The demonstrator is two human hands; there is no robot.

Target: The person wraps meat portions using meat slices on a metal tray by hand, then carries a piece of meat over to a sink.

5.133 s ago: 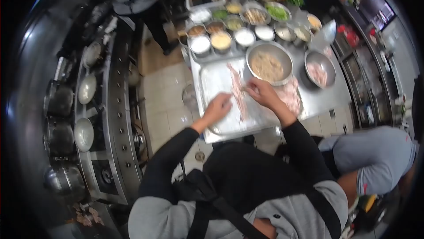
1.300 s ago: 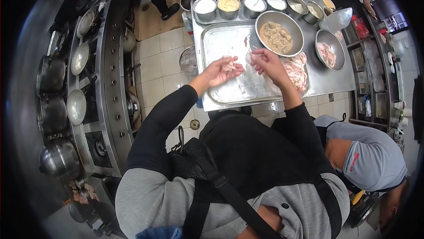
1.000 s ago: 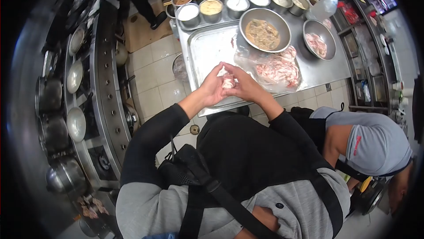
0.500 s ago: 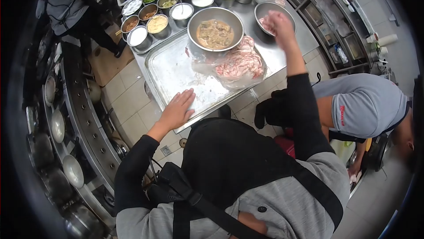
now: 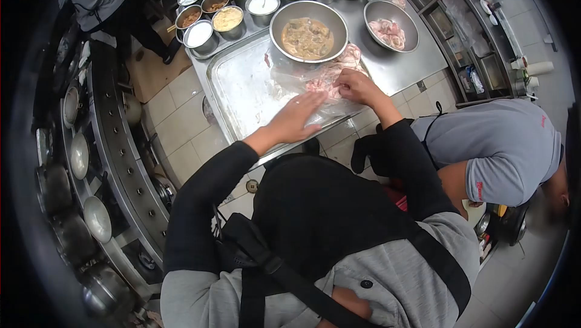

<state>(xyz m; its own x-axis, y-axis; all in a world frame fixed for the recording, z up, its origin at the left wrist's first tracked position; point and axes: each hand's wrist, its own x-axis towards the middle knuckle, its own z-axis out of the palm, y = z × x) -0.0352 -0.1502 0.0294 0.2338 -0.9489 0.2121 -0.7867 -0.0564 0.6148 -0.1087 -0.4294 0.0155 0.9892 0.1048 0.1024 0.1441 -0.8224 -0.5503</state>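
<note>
Pale pink raw meat (image 5: 349, 59) lies on clear plastic at the right end of a shallow metal tray (image 5: 233, 95). My right hand (image 5: 358, 86) is on the meat, its fingers bent together and pinching at it. Beside it my left hand (image 5: 296, 119) rests flat with fingers spread, its fingertips at the meat's left edge and the plastic. Just beyond the meat stands a large steel bowl (image 5: 339, 40) of brownish mixture. Farther right, a smaller steel bowl (image 5: 413, 34) contains pieces of pink meat.
Several metal tubs of ingredients, among them a white one (image 5: 199, 34) and a yellow one (image 5: 228, 19), line the tray's far side. A person in grey (image 5: 496, 146) bends over at my right. At left runs a stove with pans (image 5: 97, 219); another person (image 5: 100, 1) stands beyond.
My right hand has come back from the smaller bowl to the meat on the plastic. My left hand has moved right, from the tray's near left edge to beside the meat.
</note>
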